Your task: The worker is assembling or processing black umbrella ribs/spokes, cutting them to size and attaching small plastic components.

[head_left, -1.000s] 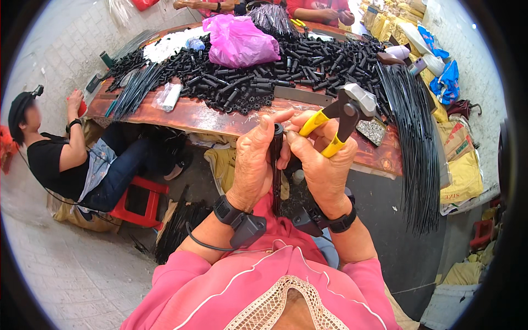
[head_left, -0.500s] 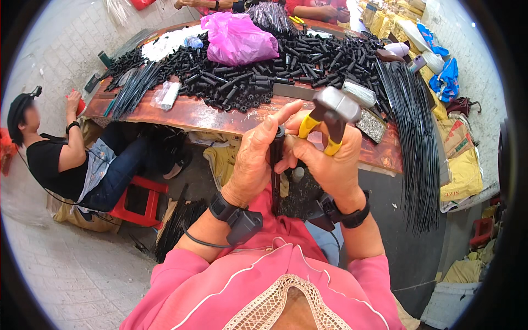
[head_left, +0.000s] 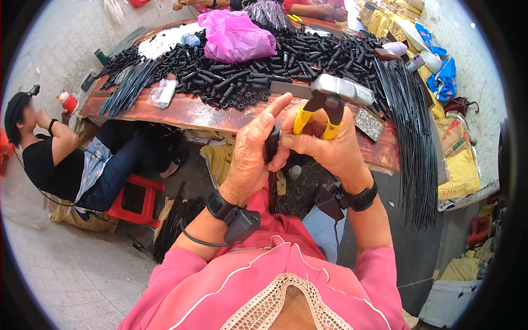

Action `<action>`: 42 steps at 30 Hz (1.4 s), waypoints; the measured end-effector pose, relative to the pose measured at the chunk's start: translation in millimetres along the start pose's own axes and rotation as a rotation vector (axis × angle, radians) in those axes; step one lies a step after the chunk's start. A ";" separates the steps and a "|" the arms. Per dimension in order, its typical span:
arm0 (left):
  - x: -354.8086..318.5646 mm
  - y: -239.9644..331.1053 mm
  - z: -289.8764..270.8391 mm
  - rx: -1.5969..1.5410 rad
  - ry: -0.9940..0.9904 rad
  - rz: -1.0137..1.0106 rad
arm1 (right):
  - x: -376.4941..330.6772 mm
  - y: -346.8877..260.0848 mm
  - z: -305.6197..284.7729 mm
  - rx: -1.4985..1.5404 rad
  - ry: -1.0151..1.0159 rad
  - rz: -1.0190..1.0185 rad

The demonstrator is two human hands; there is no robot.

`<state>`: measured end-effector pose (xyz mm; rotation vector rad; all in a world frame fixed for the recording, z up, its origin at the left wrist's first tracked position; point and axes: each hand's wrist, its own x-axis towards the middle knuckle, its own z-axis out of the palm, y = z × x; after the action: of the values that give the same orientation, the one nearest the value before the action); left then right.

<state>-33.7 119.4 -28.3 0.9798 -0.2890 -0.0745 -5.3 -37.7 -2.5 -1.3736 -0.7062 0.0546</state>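
My left hand (head_left: 250, 148) is closed, fingers wrapped round a long, thin black rod (head_left: 272, 190) topped by a wider black sleeve (head_left: 273, 133). It stands roughly upright before me, its lower end over my lap. My right hand (head_left: 324, 146) grips yellow-handled pincers (head_left: 330, 103) with a dark pivot and blunt grey head pointing away from me. Fingertips of the right hand also touch the rod beside the left hand. Both hands are raised between my lap and the table's near edge.
The wooden table (head_left: 192, 118) bears a heap of black plastic sleeves (head_left: 231, 82), a pink bag (head_left: 239, 38), a tray of small metal bits (head_left: 369, 124) and a long bundle of black rods (head_left: 410, 159). A co-worker (head_left: 52, 154) sits left on a red stool (head_left: 137, 201).
My right hand has turned slightly, the pincers' head moving a little left and away. My left hand still grips the rod. The co-worker at left now holds up a red-and-white bottle.
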 end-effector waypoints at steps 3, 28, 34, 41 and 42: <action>0.0 -0.4 -4.3 -0.001 0.029 0.005 | -1.5 0.3 9.5 -0.002 0.064 -0.048; -5.1 3.8 -5.3 0.009 -0.030 0.002 | 3.7 -5.6 5.0 0.073 0.073 0.207; -8.1 5.5 -14.1 0.060 0.015 -0.024 | 2.3 -14.8 11.7 -0.064 0.008 0.353; -8.7 14.6 -24.9 0.086 0.042 -0.038 | -32.1 -14.3 -7.8 -0.806 -0.020 0.154; -8.1 14.0 -26.6 0.087 0.037 -0.050 | -36.7 -17.7 -9.1 -0.798 -0.021 0.155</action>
<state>-35.1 150.3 -32.3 1.0740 -0.2355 -0.0895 -36.4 -65.5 -2.3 -2.1931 -0.6616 -0.1028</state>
